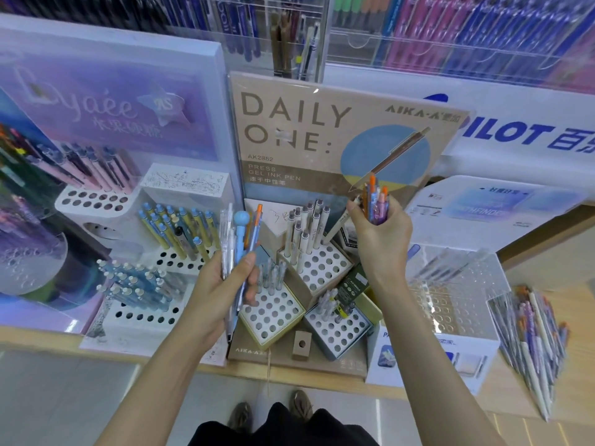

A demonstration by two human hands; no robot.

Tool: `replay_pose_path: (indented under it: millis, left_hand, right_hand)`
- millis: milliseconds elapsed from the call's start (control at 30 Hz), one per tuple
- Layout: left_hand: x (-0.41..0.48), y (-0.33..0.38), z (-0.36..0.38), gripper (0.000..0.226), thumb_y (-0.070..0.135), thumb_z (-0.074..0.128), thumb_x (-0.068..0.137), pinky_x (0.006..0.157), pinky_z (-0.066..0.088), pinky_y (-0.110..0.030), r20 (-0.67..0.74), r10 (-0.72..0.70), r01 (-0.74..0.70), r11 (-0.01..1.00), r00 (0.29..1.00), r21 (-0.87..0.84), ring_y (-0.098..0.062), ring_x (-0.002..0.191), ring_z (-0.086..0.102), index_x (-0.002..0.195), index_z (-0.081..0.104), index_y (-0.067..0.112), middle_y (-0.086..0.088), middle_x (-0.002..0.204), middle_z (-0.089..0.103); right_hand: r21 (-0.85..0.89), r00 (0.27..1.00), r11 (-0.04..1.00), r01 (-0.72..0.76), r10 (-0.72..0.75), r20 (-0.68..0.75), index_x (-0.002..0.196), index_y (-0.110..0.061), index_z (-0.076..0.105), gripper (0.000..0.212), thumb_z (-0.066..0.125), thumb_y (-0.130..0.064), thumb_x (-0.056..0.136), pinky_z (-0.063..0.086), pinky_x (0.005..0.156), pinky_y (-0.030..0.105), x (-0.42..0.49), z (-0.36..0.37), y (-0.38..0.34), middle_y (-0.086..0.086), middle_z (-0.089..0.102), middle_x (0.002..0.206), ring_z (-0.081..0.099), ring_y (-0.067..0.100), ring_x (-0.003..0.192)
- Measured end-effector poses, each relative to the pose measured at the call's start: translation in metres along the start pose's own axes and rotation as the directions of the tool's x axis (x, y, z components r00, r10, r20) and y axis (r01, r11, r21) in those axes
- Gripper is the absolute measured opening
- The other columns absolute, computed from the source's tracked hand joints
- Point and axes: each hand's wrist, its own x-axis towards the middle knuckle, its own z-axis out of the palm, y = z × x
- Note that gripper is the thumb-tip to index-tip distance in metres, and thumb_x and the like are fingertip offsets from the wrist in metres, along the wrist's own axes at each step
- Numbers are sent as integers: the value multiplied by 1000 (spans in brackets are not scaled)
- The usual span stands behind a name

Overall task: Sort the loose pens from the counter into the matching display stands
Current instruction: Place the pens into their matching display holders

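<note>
Hands (222,294) (381,235) grip pens (240,231) before "DAILY ONE:" stand (289,123).

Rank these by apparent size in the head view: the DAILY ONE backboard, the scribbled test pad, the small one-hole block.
1. DAILY ONE backboard, by far the largest.
2. Scribbled test pad.
3. One-hole block, the smallest even though it sits nearest the camera.

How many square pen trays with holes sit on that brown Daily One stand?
3: back tray raised, front-left tray, front-right tray. The left hand, gripping pens, may hide another.
</note>
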Motion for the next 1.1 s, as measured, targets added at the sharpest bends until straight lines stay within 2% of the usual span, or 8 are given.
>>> replay_pose_path:
  millis: [267,400,467,567,700,800,1000,1100]
  left_hand:
    - [-1,8,3,50,41,70,67,39,33,-19,-9,-1,1,999,1000,36,-8,40,31,107,58,14,8,53,42]
    - [-1,10,1,45,39,70,69,38,32,-19,-27,17,-16,999,999,33,-8,40,31,105,59,15,7,52,40]
    - [0,10,0,47,39,70,69,38,32,-19,-25,17,-16,999,1000,30,-9,40,31,107,59,14,7,52,40]
    - [1,11,-3,47,40,71,68,39,32,-19,-32,15,-15,1000,999,17,-9,40,31,107,61,15,6,52,41]
    - [2,12,-6,39,38,70,69,39,32,-18,-32,15,-15,1000,999,8,-8,40,32,103,65,20,5,53,41]
    - [3,12,-7,38,38,70,70,39,33,-18,-19,24,-23,1000,1000,14,-8,40,33,103,65,19,6,53,42]
    - [4,15,-7,42,37,70,71,38,34,-18,-16,37,-37,999,999,18,-8,39,33,107,64,16,7,53,42]
    - [5,17,-9,39,35,69,73,39,33,-18,-19,37,-37,999,999,34,-8,40,33,107,64,16,8,53,42]
  right_hand:
    - [30,998,999,-28,27,55,72,-23,53,22,70,-20,85,34,50,15,8,2,-6,-9,43,59,36,2,50]
    - [11,992,1000,-15,13,128,80,-15,59,15,71,-21,85,42,57,35,7,5,-9,-3,48,63,41,12,59]
    - [-26,987,999,22,-18,160,80,-9,59,19,71,-22,85,38,55,33,4,7,-10,-3,47,62,38,11,57]
    - [-51,986,998,48,-39,162,74,-16,54,21,72,-22,84,34,52,23,-1,6,-7,-9,43,57,36,6,52]
    - [-93,993,995,34,-23,117,80,-17,57,16,70,-24,86,36,54,29,1,4,-2,-10,47,59,38,7,52]
    - [-181,985,982,56,-24,172,83,-18,57,14,69,-22,87,39,58,31,6,7,-3,-9,52,65,42,8,57]
    - [-241,968,969,47,16,252,76,-9,56,19,70,-20,84,34,53,29,16,6,-5,0,50,63,42,17,56]
    - [-274,958,961,33,48,282,73,-14,54,21,71,-21,84,34,52,29,18,3,-9,0,49,61,41,17,55]
